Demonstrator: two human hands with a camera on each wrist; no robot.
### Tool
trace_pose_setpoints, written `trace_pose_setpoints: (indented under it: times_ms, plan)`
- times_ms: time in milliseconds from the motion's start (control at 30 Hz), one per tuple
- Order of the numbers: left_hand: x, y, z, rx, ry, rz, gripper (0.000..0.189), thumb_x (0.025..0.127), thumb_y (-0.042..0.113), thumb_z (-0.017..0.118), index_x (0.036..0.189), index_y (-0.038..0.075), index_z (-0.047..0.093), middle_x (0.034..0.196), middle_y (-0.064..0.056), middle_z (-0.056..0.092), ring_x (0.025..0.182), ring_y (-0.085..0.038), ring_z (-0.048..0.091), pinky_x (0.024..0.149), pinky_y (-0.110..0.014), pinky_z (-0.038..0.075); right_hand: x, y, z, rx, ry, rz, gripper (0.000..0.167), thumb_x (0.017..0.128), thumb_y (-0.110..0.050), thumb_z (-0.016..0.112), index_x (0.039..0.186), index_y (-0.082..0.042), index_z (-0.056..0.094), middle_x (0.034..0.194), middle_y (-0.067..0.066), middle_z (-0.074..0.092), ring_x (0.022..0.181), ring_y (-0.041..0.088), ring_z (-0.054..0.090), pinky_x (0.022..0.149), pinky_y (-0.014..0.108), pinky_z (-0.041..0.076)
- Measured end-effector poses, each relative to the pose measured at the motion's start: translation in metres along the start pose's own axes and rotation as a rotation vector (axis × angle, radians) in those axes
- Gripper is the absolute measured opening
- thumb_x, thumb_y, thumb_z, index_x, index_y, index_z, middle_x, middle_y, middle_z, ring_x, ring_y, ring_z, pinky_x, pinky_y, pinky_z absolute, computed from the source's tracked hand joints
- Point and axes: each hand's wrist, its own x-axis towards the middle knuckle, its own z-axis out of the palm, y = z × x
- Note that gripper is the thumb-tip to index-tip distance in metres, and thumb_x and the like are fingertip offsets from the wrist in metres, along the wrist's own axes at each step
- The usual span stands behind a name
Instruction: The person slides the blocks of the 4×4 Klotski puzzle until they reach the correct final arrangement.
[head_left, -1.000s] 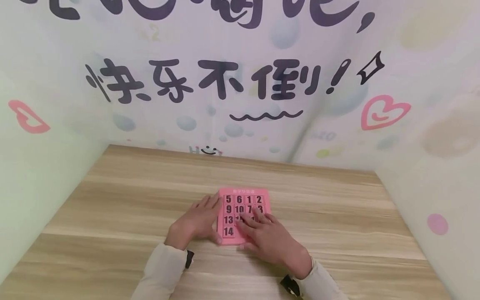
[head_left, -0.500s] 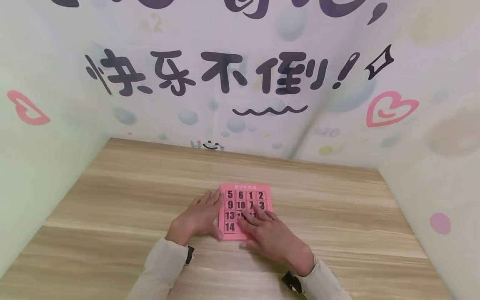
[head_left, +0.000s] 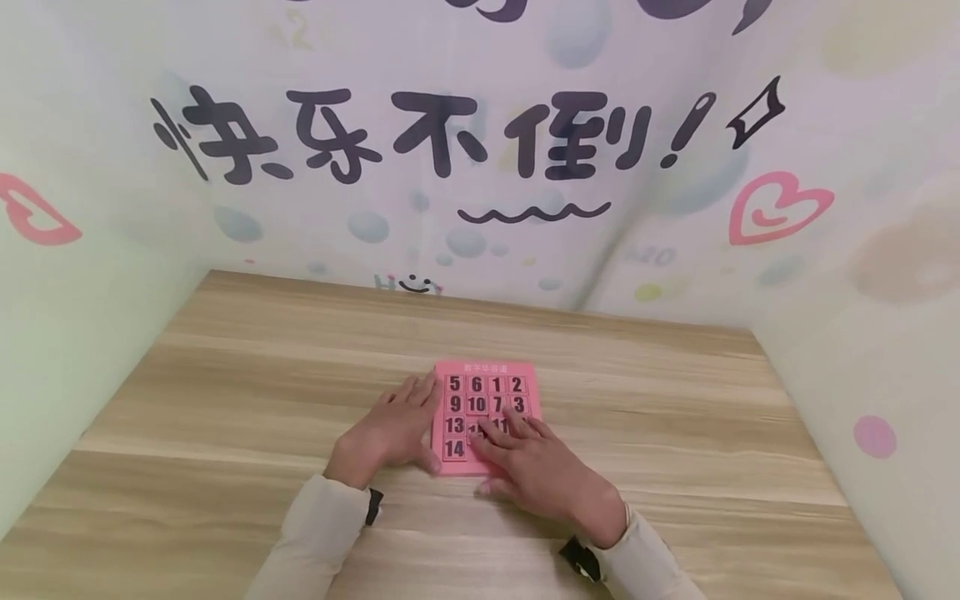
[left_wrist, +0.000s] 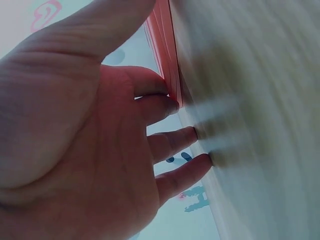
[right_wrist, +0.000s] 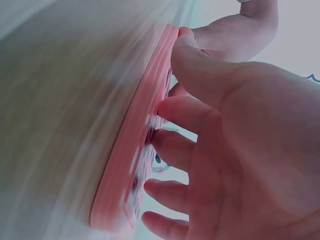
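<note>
A pink sliding number puzzle [head_left: 483,368] lies flat on the wooden table in the head view. Dark numbers mark its square tiles; the 15 tile [head_left: 476,432] sits slightly lower than the 13 tile [head_left: 454,426] beside it. My left hand [head_left: 386,435] rests along the puzzle's left edge, its thumb at the near left corner. In the left wrist view, some of its fingertips [left_wrist: 204,162] rest on the table. My right hand [head_left: 551,477] lies over the lower right part, fingertips [right_wrist: 165,140] on the tiles, covering some of them. Its thumb stays near the front edge.
The wood-grain table [head_left: 247,375] extends around the puzzle on all sides. A white printed backdrop [head_left: 360,242] with dark characters and pink hearts rises behind it, with pale walls at left and right.
The 15 tile has slid a little toward me under my right fingers, opening a thin gap below the 10. My left hand holds its place on the edge. The head view has tilted slightly.
</note>
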Motion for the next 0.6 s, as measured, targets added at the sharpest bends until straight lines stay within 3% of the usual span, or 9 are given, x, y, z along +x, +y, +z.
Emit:
trace_pose_setpoints:
  times_ms: [600]
  plan:
    - [-0.0014, 0.0001, 0.0002, -0.012, 0.005, 0.004, 0.107, 0.077, 0.035, 0.082, 0.156, -0.001, 0.02, 0.166, -0.018, 0.01, 0.152, -0.041, 0.007, 0.121, -0.058, 0.014, -0.0037, -0.0041, -0.0043, -0.009, -0.007, -0.008, 0.063, 0.097, -0.057, 0.05, 0.15, -0.024, 0.044, 0.159, 0.0, 0.034, 0.148, 0.04, 0.025, 0.118, 0.058, 0.026]
